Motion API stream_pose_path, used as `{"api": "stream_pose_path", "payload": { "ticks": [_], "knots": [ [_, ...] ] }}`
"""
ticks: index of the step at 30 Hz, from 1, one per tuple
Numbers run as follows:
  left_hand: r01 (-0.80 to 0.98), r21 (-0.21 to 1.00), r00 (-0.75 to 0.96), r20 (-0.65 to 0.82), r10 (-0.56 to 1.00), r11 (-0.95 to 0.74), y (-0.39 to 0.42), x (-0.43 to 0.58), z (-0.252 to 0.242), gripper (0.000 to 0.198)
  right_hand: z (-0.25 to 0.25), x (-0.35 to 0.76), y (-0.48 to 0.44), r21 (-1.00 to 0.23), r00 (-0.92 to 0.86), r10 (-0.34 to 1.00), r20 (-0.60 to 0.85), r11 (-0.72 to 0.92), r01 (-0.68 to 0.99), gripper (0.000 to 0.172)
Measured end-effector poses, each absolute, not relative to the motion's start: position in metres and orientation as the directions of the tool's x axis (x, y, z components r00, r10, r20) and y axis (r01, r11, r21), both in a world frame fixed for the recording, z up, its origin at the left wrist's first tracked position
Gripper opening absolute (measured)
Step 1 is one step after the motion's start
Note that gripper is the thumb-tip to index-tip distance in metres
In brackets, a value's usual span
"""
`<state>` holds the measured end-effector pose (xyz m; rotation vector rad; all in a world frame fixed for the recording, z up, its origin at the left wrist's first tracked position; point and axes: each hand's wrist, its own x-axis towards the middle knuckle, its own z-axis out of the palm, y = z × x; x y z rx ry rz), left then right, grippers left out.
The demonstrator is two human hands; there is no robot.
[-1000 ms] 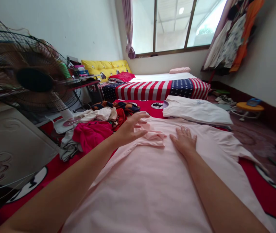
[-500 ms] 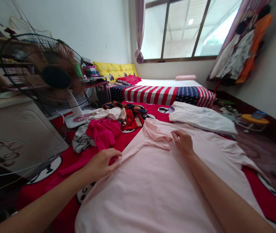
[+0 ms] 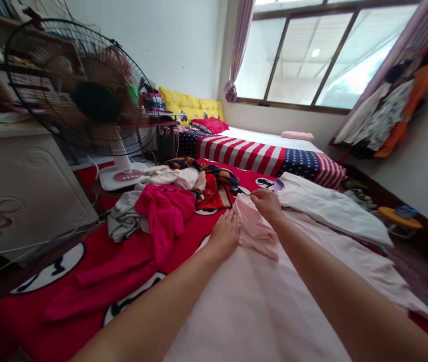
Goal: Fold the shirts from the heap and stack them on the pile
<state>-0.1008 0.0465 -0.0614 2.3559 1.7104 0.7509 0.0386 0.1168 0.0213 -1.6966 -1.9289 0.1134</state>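
A pale pink T-shirt (image 3: 232, 306) lies spread over the red patterned bedding, with one sleeve (image 3: 257, 234) folded inward on top of it. My left hand (image 3: 226, 232) rests flat along the shirt's left edge, fingers stretched out and touching the cloth beside the folded sleeve. At the shoulder end of that fold, my right hand (image 3: 266, 202) has its fingers curled together on the pink cloth. Its fingertips are partly hidden. A flat white garment (image 3: 327, 206) lies just right of my right hand.
Left of the shirt is a heap of clothes with a bright pink garment (image 3: 167, 206) on the red bedding (image 3: 97, 266). A standing fan (image 3: 97, 100) is at the left. Behind are a bed with a striped cover (image 3: 236, 151) and, at right, a small stool (image 3: 398, 217).
My left hand has moved right and flattened against the shirt's edge. My right hand has shifted from the sleeve's end to the shoulder. The shirt's left side has come inward, and the view has turned.
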Motion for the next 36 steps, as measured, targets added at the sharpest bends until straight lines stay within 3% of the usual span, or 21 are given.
{"api": "stream_pose_path", "payload": {
  "ticks": [6, 10, 17, 23, 28, 31, 33, 36],
  "knots": [
    [0.877, 0.346, 0.236, 0.294, 0.926, -0.334, 0.041, -0.102, -0.063, 0.053, 0.013, 0.007, 0.151, -0.389, -0.017, 0.967, 0.254, 0.118, 0.914, 0.039],
    [0.860, 0.377, 0.234, 0.306, 0.923, -0.343, 0.041, -0.103, -0.062, 0.056, 0.000, 0.014, 0.164, -0.523, 0.101, 0.964, 0.247, 0.045, 0.851, 0.020],
    [0.874, 0.398, 0.197, 0.233, 0.952, -0.278, 0.040, -0.102, -0.060, 0.061, -0.014, 0.052, 0.168, -0.797, 0.229, 0.956, 0.181, 0.006, 0.603, 0.030],
    [0.873, 0.397, 0.201, 0.240, 0.950, -0.285, 0.042, -0.103, -0.061, 0.062, -0.016, 0.054, 0.165, -0.884, 0.199, 0.976, 0.090, -0.014, 0.467, 0.014],
    [0.869, 0.393, 0.212, 0.249, 0.945, -0.299, 0.042, -0.103, -0.061, 0.062, 0.005, 0.090, 0.142, -0.860, 0.184, 0.981, 0.069, -0.035, 0.509, 0.015],
    [0.876, 0.383, 0.203, 0.260, 0.944, -0.294, 0.043, -0.102, -0.063, 0.060, 0.015, 0.116, 0.114, -0.736, 0.026, 0.998, -0.054, -0.058, 0.675, 0.034],
    [0.884, 0.371, 0.188, 0.274, 0.943, -0.284, 0.043, -0.101, -0.065, 0.059, 0.016, 0.126, 0.094, -0.639, -0.090, 0.988, -0.126, -0.011, 0.769, 0.041],
    [0.891, 0.361, 0.181, 0.273, 0.945, -0.275, 0.043, -0.101, -0.065, 0.058, 0.010, 0.126, 0.072, -0.584, -0.195, 0.979, -0.052, 0.128, 0.801, 0.037]
  ]
}}
